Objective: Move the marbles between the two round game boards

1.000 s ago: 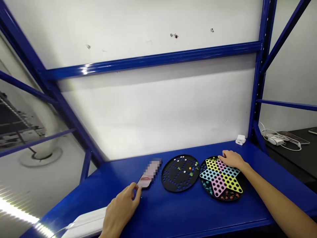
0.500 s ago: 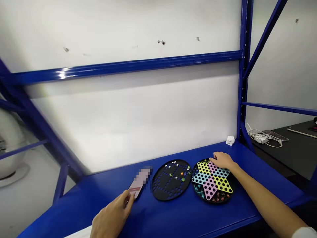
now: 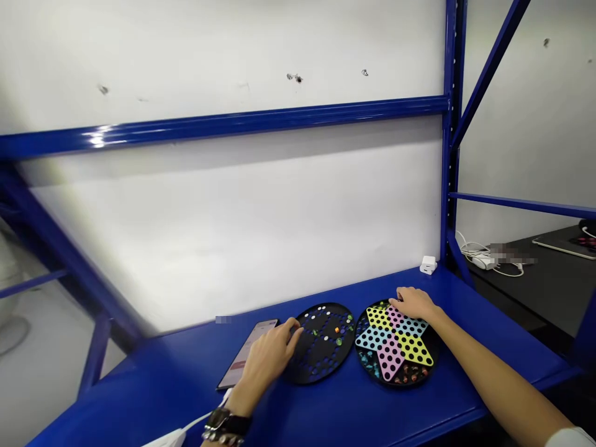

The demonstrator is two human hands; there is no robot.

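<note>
A Chinese checkers board [image 3: 394, 338], a black round tray with a coloured star and small pegs in its side pockets, lies on the blue table. At its far rim, my right hand [image 3: 413, 303] has its fingers curled over the edge. Left of it is a black round board [image 3: 311, 369] with holes and scattered white, green and orange pieces. My left hand [image 3: 272, 351] hovers over or touches this board's left edge, thumb and forefinger apart, with nothing visible between them. Partly behind that hand lies a phone [image 3: 244, 355] with its screen lit.
Blue metal rails [image 3: 223, 127] frame the white wall behind the blue tabletop [image 3: 186, 354]. A white charger block [image 3: 428, 265] stands at the back right corner. White cables [image 3: 484, 261] lie on a dark table at the right. A white cable runs beside my left wrist.
My left hand has let go of the phone's near end and moved right and away from me to the black round board. My right hand stays at the Chinese checkers board. The view has shifted slightly.
</note>
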